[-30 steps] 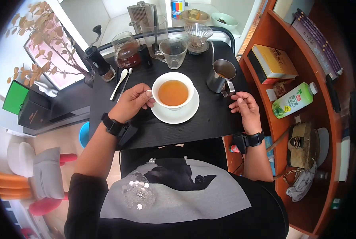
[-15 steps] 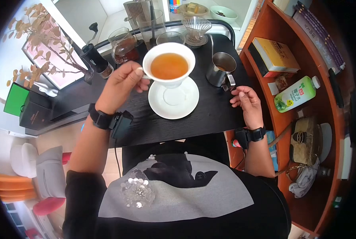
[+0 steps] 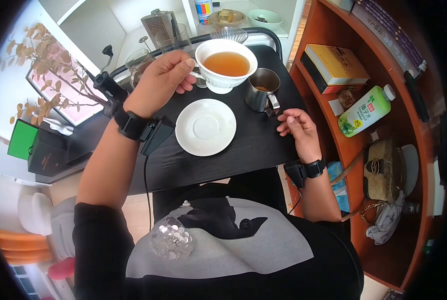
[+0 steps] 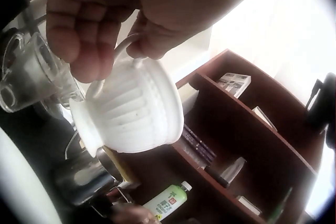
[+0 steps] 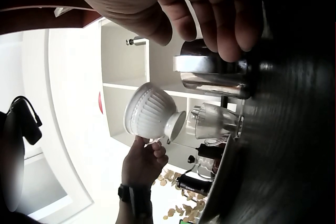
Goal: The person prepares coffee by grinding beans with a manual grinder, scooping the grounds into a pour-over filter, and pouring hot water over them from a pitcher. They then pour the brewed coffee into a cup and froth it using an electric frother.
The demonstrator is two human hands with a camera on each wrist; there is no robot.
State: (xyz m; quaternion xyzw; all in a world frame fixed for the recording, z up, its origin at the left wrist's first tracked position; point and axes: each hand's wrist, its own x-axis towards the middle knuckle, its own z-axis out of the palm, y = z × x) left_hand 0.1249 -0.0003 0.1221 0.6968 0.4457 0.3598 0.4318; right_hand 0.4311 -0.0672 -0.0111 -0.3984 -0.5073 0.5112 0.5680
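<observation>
My left hand pinches the handle of a white teacup filled with amber liquid. The cup hangs in the air beyond its white saucer, which lies on the black table. From the side, in the right wrist view, the fluted cup shows well above the tabletop. Near the handle of a steel pitcher, my right hand stays with its fingers loosely bent and nothing in them. That pitcher has some liquid inside.
Behind the cup stand a glass dripper, a tall glass and a glass server, partly hidden. A black hand grinder is at the left. On the right, a wooden shelf holds books and a green-and-white bottle.
My left hand has lifted the teacup off the saucer, then carried it away from me and rightward toward the pitcher. The right hand keeps its place by the pitcher; the head view has shifted slightly.
</observation>
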